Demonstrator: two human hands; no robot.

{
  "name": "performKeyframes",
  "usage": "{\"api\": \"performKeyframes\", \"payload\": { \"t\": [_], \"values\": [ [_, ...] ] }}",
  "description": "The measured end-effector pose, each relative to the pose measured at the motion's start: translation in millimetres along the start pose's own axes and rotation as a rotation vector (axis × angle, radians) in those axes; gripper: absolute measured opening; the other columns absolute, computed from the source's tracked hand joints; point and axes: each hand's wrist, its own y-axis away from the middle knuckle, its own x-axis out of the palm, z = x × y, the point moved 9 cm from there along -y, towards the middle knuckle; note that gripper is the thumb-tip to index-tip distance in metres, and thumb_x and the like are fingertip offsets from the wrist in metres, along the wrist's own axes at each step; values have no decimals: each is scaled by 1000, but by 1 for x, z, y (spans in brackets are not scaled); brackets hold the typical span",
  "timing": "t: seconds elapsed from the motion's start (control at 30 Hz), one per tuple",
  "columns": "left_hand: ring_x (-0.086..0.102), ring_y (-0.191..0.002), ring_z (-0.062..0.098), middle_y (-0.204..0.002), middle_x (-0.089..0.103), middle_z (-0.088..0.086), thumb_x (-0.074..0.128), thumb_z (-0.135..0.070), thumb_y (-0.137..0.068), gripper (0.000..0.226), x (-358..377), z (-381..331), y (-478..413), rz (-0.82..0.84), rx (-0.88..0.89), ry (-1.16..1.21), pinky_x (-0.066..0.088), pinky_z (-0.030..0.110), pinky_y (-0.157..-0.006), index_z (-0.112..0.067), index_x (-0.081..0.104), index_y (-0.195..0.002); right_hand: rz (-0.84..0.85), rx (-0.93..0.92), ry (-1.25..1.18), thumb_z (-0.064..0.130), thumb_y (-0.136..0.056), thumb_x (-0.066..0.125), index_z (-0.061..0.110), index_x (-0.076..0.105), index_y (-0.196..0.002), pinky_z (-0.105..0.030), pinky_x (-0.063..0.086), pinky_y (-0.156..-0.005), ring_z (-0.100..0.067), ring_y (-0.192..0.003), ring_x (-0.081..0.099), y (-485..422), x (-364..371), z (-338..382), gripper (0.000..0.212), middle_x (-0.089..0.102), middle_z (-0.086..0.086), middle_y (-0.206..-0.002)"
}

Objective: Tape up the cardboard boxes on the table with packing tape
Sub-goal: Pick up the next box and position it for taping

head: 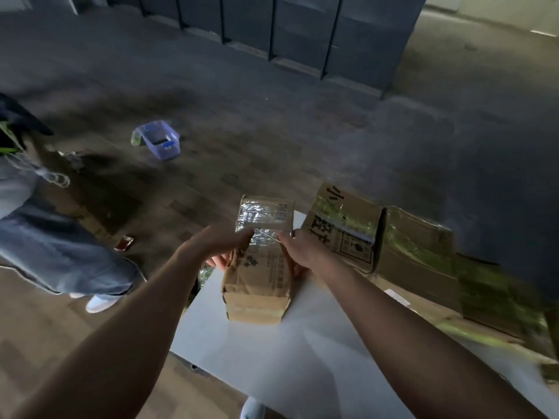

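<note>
A small worn cardboard box stands on the white table, its far end wrapped in clear shiny packing tape. My left hand grips the box's left side, thumb on top at the tape edge and fingers curled underneath. My right hand holds the right side, its fingertips pinching the tape edge on top. No tape roll is visible.
Larger taped cardboard boxes line the table's right side, blurred further right. Another person in jeans stands on the floor to the left. A purple plastic bin lies on the floor beyond, and dark shelving stands at the back.
</note>
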Motion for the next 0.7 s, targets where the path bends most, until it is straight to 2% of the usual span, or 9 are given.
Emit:
{"api": "performKeyframes", "payload": {
  "t": [0.1,0.2,0.27,0.37,0.43,0.5,0.57,0.63,0.7],
  "values": [
    [73,-63,25,-63,72,6,41,-77,-83,71,25,9,27,147,-41,66,56,28,-58,-12,67,-92,10,-85,107,61,-95,25,5,66,-102,-34,45,-70,-24,-79,60,22,1,-3,69,67,-13,-97],
    [74,-74,28,-78,74,14,42,-73,-86,77,52,16,58,284,-87,137,57,27,-60,-2,69,-97,56,-151,134,61,-97,24,4,65,-91,-34,42,-66,-27,-78,62,44,2,-12,70,66,-14,-86],
    [73,-78,30,-83,74,17,43,-69,-87,79,71,16,77,331,-87,184,58,30,-66,4,70,-97,86,-156,141,63,-95,25,10,64,-88,-32,41,-64,-22,-75,61,58,3,-24,67,65,-8,-82],
    [73,-81,30,-89,74,17,42,-68,-88,80,98,13,102,365,-84,201,59,34,-73,7,68,-105,100,-138,156,67,-92,23,15,63,-97,-32,42,-69,-20,-82,59,79,2,-46,66,62,0,-85],
    [74,-82,26,-90,75,14,43,-71,-86,80,114,5,114,346,-84,183,59,32,-71,2,69,-104,83,-140,169,64,-94,22,10,65,-107,-32,43,-75,-24,-88,59,92,-2,-61,70,65,-8,-98],
    [74,-81,20,-87,76,10,41,-76,-83,79,131,-6,123,311,-82,127,58,29,-66,-5,72,-100,54,-131,163,60,-96,22,7,65,-106,-28,41,-67,-21,-81,59,107,-8,-80,69,65,-13,-100],
    [74,-79,16,-82,76,5,38,-79,-82,77,151,-20,131,282,-70,66,58,29,-66,-12,73,-93,33,-92,155,60,-96,22,8,63,-111,-25,34,-58,-14,-71,54,121,-17,-104,68,63,-9,-95],
    [73,-78,14,-79,76,2,34,-82,-81,77,173,-34,138,269,-47,31,58,30,-67,-16,73,-87,18,-38,119,61,-96,23,8,59,-121,-28,38,-67,-20,-82,58,134,-26,-131,69,63,-12,-106],
    [73,-75,13,-78,76,2,32,-83,-80,78,194,-48,145,248,-25,29,57,29,-66,-16,72,-86,3,-4,67,60,-96,25,7,58,-121,-33,40,-75,-28,-97,60,147,-37,-155,67,62,-14,-116]
  ]
}}
